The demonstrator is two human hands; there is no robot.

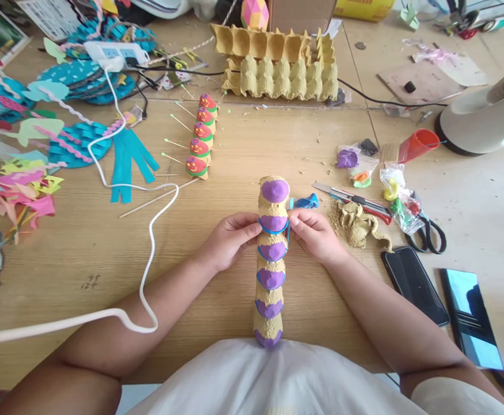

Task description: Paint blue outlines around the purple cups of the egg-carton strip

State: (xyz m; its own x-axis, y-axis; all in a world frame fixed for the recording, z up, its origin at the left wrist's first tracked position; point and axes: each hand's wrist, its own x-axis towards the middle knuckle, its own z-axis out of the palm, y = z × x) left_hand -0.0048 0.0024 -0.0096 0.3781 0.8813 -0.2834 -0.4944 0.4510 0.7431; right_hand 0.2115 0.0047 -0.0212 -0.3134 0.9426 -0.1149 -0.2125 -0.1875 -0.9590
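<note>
An egg-carton strip (271, 265) with purple clay on its bumps stands lengthwise in front of my body. Thin blue clay strands edge several of the purple patches. My left hand (238, 237) holds the strip's left side at the second bump, thumb and fingers together. On the right side, my right hand (314, 231) pinches a thin blue clay strand (288, 230) that runs along the second bump. Just beyond this hand lies a lump of blue clay (307, 201). The top bump has purple clay and no blue edge.
A red-and-green bump strip (200, 132) with sticks lies ahead left. Egg cartons (288, 78) are at the back. A white cable (150, 253) crosses the left. To the right are a cutter (355, 200), scissors (428, 233), clay scraps (357, 225) and a phone (415, 285).
</note>
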